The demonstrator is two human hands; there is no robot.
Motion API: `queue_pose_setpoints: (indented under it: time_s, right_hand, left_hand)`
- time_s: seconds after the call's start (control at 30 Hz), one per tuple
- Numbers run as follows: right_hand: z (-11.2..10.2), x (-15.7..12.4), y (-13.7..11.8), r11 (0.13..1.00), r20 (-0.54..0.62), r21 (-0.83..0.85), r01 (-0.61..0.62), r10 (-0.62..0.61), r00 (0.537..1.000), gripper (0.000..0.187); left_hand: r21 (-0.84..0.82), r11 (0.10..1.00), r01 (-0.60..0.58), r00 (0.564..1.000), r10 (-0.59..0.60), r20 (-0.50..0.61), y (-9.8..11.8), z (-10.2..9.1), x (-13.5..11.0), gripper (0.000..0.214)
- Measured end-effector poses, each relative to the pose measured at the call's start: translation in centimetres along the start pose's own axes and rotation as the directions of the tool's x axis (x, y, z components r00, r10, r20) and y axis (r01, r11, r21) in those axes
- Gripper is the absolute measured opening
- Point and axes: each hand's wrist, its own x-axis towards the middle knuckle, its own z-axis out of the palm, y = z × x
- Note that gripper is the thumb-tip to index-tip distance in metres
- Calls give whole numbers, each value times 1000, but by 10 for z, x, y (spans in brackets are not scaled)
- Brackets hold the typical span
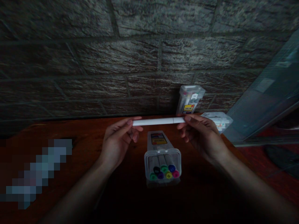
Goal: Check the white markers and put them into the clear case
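Pretty dim scene. On the far side, a dark grey stone-block wall (144,59). In front of that, a reddish-brown wooden table (81,129), plus a pale translucent panel (261,88) off to the right. Bare left hand (116,140) and bare right hand (204,137) up over the table, thumb and fingertip pinching in each, lower fingers loosely curled and touching nothing visible.

Between and nearer, a clear plastic rectangular box with a yellow label (163,152), lying with one end facing near; can't tell if lidded. Farther right, by the wall, a similar upright clear box with a yellow label (191,96), then a clear angular plastic box (218,115) partly behind the right hand.

Now the slim white stick-shaped marker (156,121): held crosswise, roughly level, beyond the near box, pinched at both ends. Inside that box, round coloured marker ends (168,175): black, green, blue, purple, yellow, pink.

Smallest detail, a thin seam toward the marker's right end. For a good hold, probably best to pinch lightly, match pressure left and right, leave the middle uncovered, and avoid twisting or bending across that seam.
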Motion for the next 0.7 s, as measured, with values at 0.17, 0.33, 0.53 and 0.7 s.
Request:
queue_pose_setpoints:
  time_s: [0.17,0.33,0.53,0.7]
  right_hand:
    - [-1,-1,-1,999,11,28,-20,20,1000,22]
    - [-1,-1,-2,998,17,44,-39,38,999,22]
    - [-2,-1,-2,998,19,41,-55,54,998,18]
    - [0,-1,-4,998,4,19,-66,66,998,18]
  left_hand:
    - [-30,999,12,1000,-12,5,0,-2,-1,21]
    - [-47,999,23,1000,-23,8,1,-2,0,22]
    - [-57,998,34,999,-35,-3,2,0,0,21]
    - [-39,999,26,1000,-26,-6,2,1,0,21]
